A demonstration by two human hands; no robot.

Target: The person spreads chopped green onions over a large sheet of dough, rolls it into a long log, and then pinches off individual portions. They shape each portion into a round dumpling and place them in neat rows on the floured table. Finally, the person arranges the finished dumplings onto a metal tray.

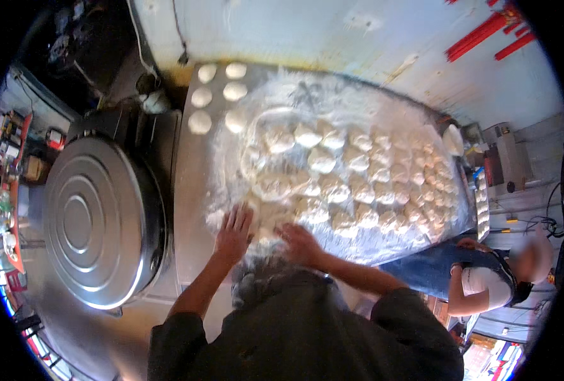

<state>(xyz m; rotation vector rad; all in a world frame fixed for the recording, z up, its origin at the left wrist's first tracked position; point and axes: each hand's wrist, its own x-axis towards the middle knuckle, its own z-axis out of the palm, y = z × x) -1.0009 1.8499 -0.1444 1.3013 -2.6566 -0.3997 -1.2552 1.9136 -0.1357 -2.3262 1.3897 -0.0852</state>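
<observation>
My left hand [235,232] lies palm down on the floured worktop [195,209], its fingers stretched forward. My right hand [302,244] is to its right, with bent fingers near the worktop; blur hides whether they pinch anything. Pale floured dough [266,216] lies between and ahead of my fingertips, its outline unclear. Just beyond, a flour-dusted dough piece [272,185] sits within a ring of flour. Rows of lumpy dough portions [334,188] spread to the right. Several smooth round dough discs [200,122] are set out at the far left corner.
To the left stands a large round metal griddle or lid [79,224] with concentric rings. A pale wall [301,33] borders the worktop's far side. Another person [482,281] is at the right end, near a tray [482,205] of small pale pieces.
</observation>
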